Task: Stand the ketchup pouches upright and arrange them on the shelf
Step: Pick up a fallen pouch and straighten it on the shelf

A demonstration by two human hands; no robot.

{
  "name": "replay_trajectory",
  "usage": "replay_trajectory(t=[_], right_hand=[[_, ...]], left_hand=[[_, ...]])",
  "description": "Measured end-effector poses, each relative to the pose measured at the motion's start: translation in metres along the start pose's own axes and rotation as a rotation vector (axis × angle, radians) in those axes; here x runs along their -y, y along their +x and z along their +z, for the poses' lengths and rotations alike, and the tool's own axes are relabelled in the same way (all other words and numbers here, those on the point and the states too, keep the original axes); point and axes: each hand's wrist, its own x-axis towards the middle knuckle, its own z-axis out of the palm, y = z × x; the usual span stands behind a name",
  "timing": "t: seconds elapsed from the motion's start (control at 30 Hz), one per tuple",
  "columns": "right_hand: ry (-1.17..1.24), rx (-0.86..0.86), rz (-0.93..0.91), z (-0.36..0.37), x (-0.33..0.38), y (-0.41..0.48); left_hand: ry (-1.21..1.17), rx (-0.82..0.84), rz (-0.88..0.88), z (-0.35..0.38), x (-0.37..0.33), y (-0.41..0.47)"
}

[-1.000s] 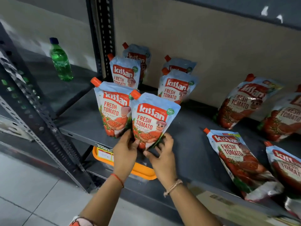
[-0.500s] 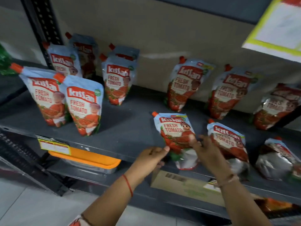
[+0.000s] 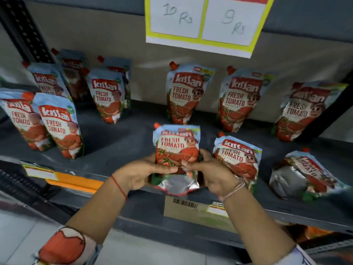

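Ketchup pouch (image 3: 176,148), seemingly lifted, gripped between left hand (image 3: 145,173) and right hand (image 3: 208,173).

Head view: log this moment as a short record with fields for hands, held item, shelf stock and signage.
left hand: grips the held pouch at its lower left
right hand: grips the same pouch at its lower right
held pouch: ketchup, label facing the camera, silver base at the shelf's front edge
lying pouches: one just right of the hands, another farther right
back row: pouches leaning on the wall
standing group: upright at left
price sign: 10 Rs and 9 Rs
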Motion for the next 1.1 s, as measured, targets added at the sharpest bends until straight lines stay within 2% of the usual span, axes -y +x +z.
replay_trajectory(t=[0.1,0.2,0.27,0.33,0.53,0.57,0.63,0.67,0.7,0.73,0.77,0.8,0.83,0.87,0.97,1.03,1.1], right_hand=[[-0.065,-0.118,-0.277,0.002,0.004,0.001],[-0.234,-0.315,-0.441,0.010,0.001,0.010],[-0.357,-0.432,-0.472,0.017,-0.010,0.014],[-0.434,-0.471,-0.485,0.023,-0.025,0.016],[-0.363,-0.478,-0.473,0.035,-0.056,-0.004],[-0.384,-0.450,-0.477,0.039,-0.062,-0.019],[-0.515,-0.461,-0.541,0.044,-0.072,-0.060],[-0.587,-0.518,-0.594,0.040,-0.075,-0.081],[-0.651,-0.611,-0.654,0.030,-0.077,-0.097],[-0.675,-0.738,-0.678,0.014,-0.076,-0.109],[-0.638,-0.884,-0.631,-0.006,-0.071,-0.113],[-0.561,-0.997,-0.526,-0.027,-0.067,-0.112],[-0.463,-1.040,-0.396,-0.050,-0.060,-0.107],[-0.328,-0.994,-0.262,-0.071,-0.055,-0.099],[0.187,-0.636,-0.064,-0.114,-0.044,-0.070],[0.284,-0.472,-0.003,-0.128,-0.037,-0.061],[0.278,-0.342,0.027,-0.141,-0.031,-0.056]], left_hand=[[0.134,-0.061,0.188,0.000,-0.012,0.015],[0.236,-0.171,0.298,0.001,-0.009,0.035],[0.262,-0.203,0.319,-0.002,0.004,0.046],[0.253,-0.233,0.325,-0.010,0.020,0.055],[0.300,-0.210,0.301,-0.020,0.039,0.054],[0.309,-0.249,0.353,-0.018,0.044,0.048],[0.346,-0.518,0.501,-0.005,0.061,0.027],[0.374,-0.692,0.574,0.008,0.072,0.014],[0.394,-0.799,0.623,0.024,0.080,0.001],[0.399,-0.807,0.637,0.042,0.086,-0.007],[0.395,-0.739,0.624,0.060,0.087,-0.010],[0.347,-0.643,0.572,0.077,0.085,-0.009],[0.256,-0.548,0.508,0.096,0.077,-0.004],[0.158,-0.465,0.440,0.113,0.068,0.003],[0.048,-0.370,0.297,0.149,0.032,0.032],[0.030,-0.389,0.192,0.152,0.014,0.052],[-0.005,-0.266,0.033,0.141,0.003,0.068]])
